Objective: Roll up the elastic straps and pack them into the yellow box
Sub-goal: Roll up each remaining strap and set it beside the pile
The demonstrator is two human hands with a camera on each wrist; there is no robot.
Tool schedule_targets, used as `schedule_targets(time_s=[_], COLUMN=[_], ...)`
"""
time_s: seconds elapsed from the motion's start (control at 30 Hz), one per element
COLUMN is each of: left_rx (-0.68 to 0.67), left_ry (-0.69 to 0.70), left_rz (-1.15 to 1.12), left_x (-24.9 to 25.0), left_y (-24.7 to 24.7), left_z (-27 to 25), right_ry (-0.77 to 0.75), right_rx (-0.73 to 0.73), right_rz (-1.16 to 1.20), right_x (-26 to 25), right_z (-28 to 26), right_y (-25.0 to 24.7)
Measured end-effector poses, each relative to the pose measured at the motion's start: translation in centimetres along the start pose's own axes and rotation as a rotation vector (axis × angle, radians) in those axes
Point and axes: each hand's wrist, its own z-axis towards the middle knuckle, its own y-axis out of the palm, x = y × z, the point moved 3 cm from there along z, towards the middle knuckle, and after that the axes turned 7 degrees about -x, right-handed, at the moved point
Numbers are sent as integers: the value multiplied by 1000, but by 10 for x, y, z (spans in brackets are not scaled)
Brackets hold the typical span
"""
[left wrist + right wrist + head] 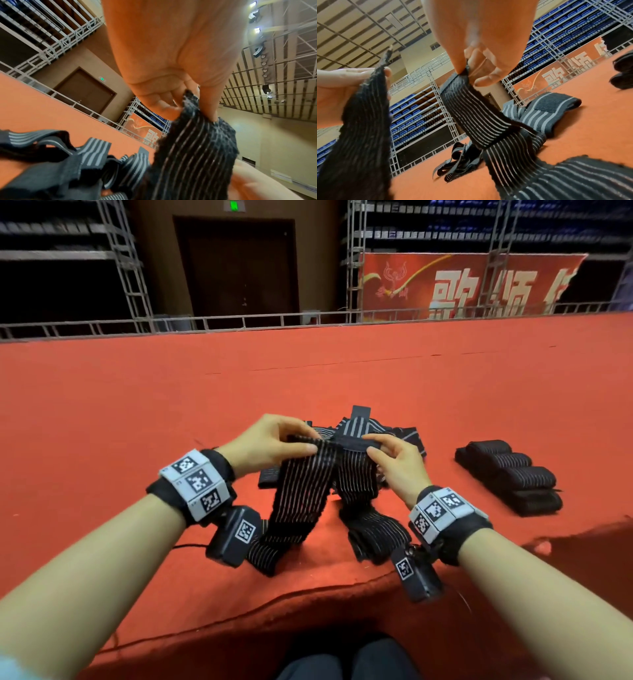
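Observation:
A black elastic strap with grey stripes (298,501) hangs between both hands above the red carpet. My left hand (308,440) pinches one stretch of it between thumb and fingers, seen close in the left wrist view as hand (192,108) and strap (197,155). My right hand (371,445) pinches the strap's plain black end. In the right wrist view that hand (469,75) grips the end of the strap (471,108). Both halves drape down to a pile of loose straps (380,535). No yellow box shows in any view.
Several rolled straps (510,477) lie in a row on the carpet to the right. More loose straps (547,111) lie beyond the hands. The carpeted platform's front edge (308,594) is near my knees (342,662). A metal railing (239,321) lines the far side.

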Motion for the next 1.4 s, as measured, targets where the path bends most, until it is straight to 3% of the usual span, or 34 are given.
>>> schedule_targets(time_s=[0.1, 0.27, 0.37, 0.57, 0.7, 1.07, 1.27, 1.4], left_rx=[13, 144, 136, 178, 204, 281, 372, 399], left_ry=[24, 62, 27, 5, -33, -40, -32, -23], left_rz=[-8, 89, 121, 51, -110, -453, -598, -617], left_x=[1, -8, -9, -13, -19, -16, -23, -25], left_y=[19, 31, 36, 39, 40, 46, 52, 53], left_z=[2, 9, 10, 8, 8, 3, 5, 6], right_ry=[-5, 26, 52, 37, 46, 44, 130, 112], right_rx=[-105, -209, -269, -333, -380, -330, -353, -310], right_rz=[58, 238, 249, 266, 343, 517, 555, 412], right_x=[-6, -14, -16, -21, -24, -26, -29, -30], right_z=[-5, -13, -16, -21, -22, -21, -21, -21], right_y=[6, 12, 14, 19, 25, 32, 31, 35])
